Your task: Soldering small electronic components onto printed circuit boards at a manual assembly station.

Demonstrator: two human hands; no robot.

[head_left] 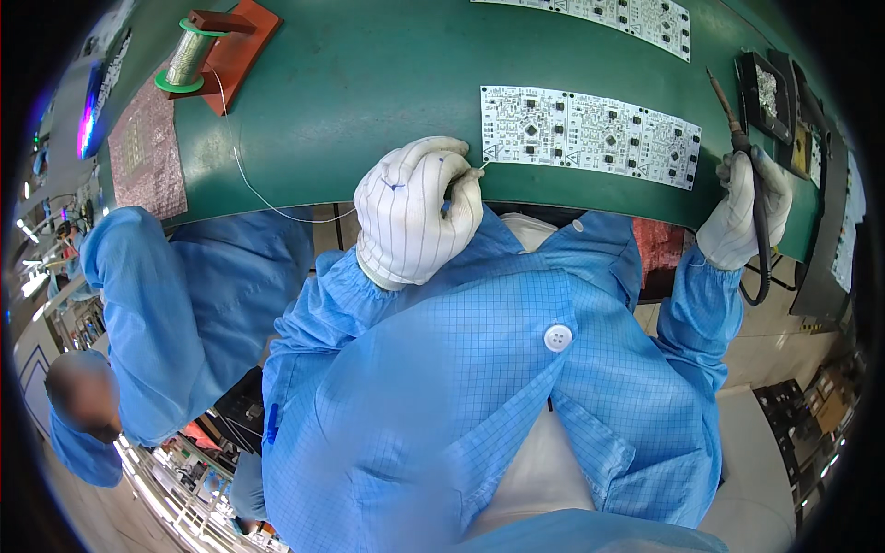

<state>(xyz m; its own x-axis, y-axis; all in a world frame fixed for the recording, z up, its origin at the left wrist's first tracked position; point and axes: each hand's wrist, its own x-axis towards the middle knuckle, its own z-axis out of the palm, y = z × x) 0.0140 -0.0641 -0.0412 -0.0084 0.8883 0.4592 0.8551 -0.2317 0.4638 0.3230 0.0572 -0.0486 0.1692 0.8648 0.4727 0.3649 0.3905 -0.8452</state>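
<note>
My left hand [419,207], in a white striped glove, pinches the end of a thin solder wire [241,170] at the table's near edge. That wire runs back in a loose curve to a solder spool [191,57] with green flanges. Just right of my left fingertips lies a white circuit board panel [590,136] with dark chips, its left corner close to the wire tip. My right hand [749,205], also gloved, is closed round a soldering iron [728,111], which points up and away to the left. The iron's dark cable hangs below my right hand.
The spool sits on a reddish-brown stand [241,46] on the green table [350,74]. Another board panel [636,20] lies at the far edge. A black tray [767,92] stands beyond the iron. Pink bubble wrap [147,152] lies left; a person in blue [175,323] sits nearby.
</note>
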